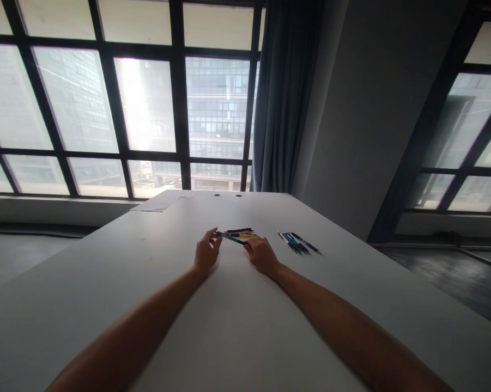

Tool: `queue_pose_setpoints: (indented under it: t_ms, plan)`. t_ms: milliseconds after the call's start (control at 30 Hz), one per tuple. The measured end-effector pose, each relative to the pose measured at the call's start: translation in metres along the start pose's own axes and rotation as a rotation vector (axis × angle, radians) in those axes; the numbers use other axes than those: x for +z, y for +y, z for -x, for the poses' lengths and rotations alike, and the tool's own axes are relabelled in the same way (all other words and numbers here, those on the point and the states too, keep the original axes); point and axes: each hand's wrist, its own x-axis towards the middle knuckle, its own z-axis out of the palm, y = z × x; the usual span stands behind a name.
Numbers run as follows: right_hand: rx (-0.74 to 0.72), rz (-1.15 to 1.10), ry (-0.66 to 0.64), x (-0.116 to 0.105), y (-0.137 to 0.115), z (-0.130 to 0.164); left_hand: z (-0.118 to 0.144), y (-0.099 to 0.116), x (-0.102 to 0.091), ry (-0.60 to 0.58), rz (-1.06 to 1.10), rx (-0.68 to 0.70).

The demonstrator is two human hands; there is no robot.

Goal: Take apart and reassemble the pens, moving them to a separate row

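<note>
A slim green pencil [232, 238] slants across the gap between my two hands, a little above the white table. At its left end, the thumb and fingers of my left hand [206, 251] are closed around the tip. My right hand [263, 255] pinches the other end, its fingers curled. Just behind the green pencil lie a yellow pencil [245, 235] and a few dark pencils [239, 230], partly hidden by it and by my hands. To the right of my right hand, several blue and black pens [296, 243] lie side by side on the table.
The long white table [237, 326] reaches toward the windows [147, 109]. Sheets of paper [157, 202] lie at its far left edge, and two dark round holes [238, 196] sit near the far end. A blue curtain [278, 109] hangs behind it.
</note>
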Motion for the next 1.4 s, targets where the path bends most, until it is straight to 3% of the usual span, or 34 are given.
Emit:
queue_pose_setpoints:
  t_ms: [133, 267, 333, 767, 1133, 1400]
  plan:
    - [-0.004, 0.011, 0.027, -0.002, -0.003, 0.000, 0.005, 0.007, -0.002, -0.045, -0.292, 0.073]
    - [-0.098, -0.007, 0.047, -0.004, -0.007, 0.001, 0.012, 0.022, -0.004, -0.311, -0.447, 0.450]
    - [-0.151, -0.032, 0.053, -0.004, -0.009, 0.002, 0.014, 0.026, -0.004, -0.403, -0.440, 0.534]
    - [-0.199, -0.079, -0.051, -0.001, -0.013, 0.003, 0.017, 0.026, -0.004, -0.470, -0.540, 0.462]
    - [-0.175, -0.101, -0.074, 0.005, -0.008, 0.002, 0.017, 0.032, -0.007, -0.528, -0.633, 0.439]
    - [-0.261, -0.112, -0.056, -0.001, -0.005, 0.001, 0.017, 0.030, -0.007, -0.556, -0.639, 0.390]
